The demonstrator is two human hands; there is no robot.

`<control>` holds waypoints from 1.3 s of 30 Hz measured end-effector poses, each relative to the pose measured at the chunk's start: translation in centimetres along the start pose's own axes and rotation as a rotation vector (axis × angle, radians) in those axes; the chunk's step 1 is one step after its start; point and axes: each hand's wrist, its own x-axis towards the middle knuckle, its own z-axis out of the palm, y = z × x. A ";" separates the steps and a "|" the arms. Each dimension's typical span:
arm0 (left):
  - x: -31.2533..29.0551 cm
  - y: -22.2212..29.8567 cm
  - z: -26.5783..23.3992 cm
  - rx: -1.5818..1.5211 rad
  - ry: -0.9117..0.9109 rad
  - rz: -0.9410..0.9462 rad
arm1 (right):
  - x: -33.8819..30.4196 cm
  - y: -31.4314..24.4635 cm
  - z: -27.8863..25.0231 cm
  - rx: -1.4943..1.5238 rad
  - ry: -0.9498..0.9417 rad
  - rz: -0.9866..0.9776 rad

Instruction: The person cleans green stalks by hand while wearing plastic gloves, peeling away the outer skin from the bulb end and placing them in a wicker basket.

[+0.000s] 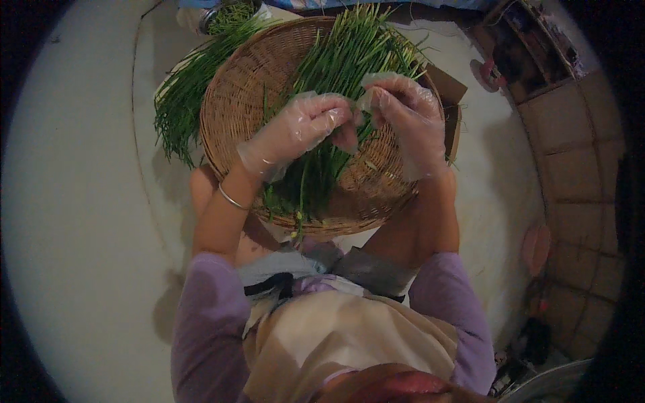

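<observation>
A round wicker basket [235,94] rests over my lap, tilted toward me. Long thin green stalks, like chives [346,50], lie across it from the far rim to the near edge. My left hand [306,127] and my right hand [410,121], both in see-through plastic gloves, are above the stalks near the basket's middle. Their fingertips are pinched and almost meet. Whatever sits between the fingers is too small and too covered by the loose gloves to make out.
Left of the basket, another bundle of green stalks [185,101] spreads out on something pale. Behind it is a bowl [232,17] of cut green pieces. A cardboard box [447,87] stands partly behind the basket's right rim. Shelving [531,43] is at the far right.
</observation>
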 end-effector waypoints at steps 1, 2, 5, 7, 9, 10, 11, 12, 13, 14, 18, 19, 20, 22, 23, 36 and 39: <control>0.0 -0.1 -0.1 0.003 0.003 0.010 | 0.1 -0.1 -0.1 -0.012 -0.020 -0.002; 0.1 -0.3 -0.1 0.015 -0.003 0.009 | 0.1 -0.2 -0.1 -0.024 -0.040 -0.005; 0.1 -0.2 0.0 0.045 -0.005 0.021 | -0.2 -0.7 0.3 -0.029 0.001 0.041; -0.3 -0.2 0.0 0.070 0.006 0.033 | -0.2 -0.3 0.4 -0.007 -0.020 0.031; -0.2 0.4 -0.2 0.076 0.007 0.010 | 0.4 0.2 0.2 0.032 -0.040 0.014; 0.0 0.5 -0.3 0.082 0.004 0.023 | 0.6 0.3 -0.1 0.027 -0.039 0.001; 0.2 0.6 -0.4 0.099 -0.002 0.030 | 0.8 0.4 -0.3 -0.063 -0.027 -0.038; 0.4 0.7 -0.5 0.116 -0.010 0.037 | 0.9 0.4 -0.5 -0.152 -0.013 -0.077; 0.4 0.4 -0.3 0.130 -0.002 0.018 | 0.7 0.9 -0.2 -0.249 0.041 -0.170; 0.3 0.2 -0.2 0.144 -0.001 0.034 | 0.7 1.2 -0.3 -0.251 0.041 -0.192; 0.3 0.4 0.5 0.122 0.019 0.062 | 0.8 0.9 -0.5 -0.489 0.078 -0.458; 0.2 0.5 0.4 0.113 0.019 0.044 | 0.9 1.0 -0.4 -0.520 0.076 -0.461; 0.1 0.5 0.3 0.103 0.020 0.026 | 1.0 0.9 -0.3 -0.552 0.074 -0.464; -0.2 0.3 0.2 0.112 0.037 0.013 | 0.9 0.9 0.3 -0.549 0.092 -0.429; -0.3 0.2 0.0 0.113 0.055 -0.008 | 0.9 1.0 0.6 -0.591 0.118 -0.485; -0.3 0.6 0.3 0.069 0.062 -0.040 | 1.5 1.4 0.6 -0.742 0.177 -0.762; -0.2 0.7 0.1 0.055 0.030 0.007 | 1.5 1.2 0.2 -0.876 0.179 -0.747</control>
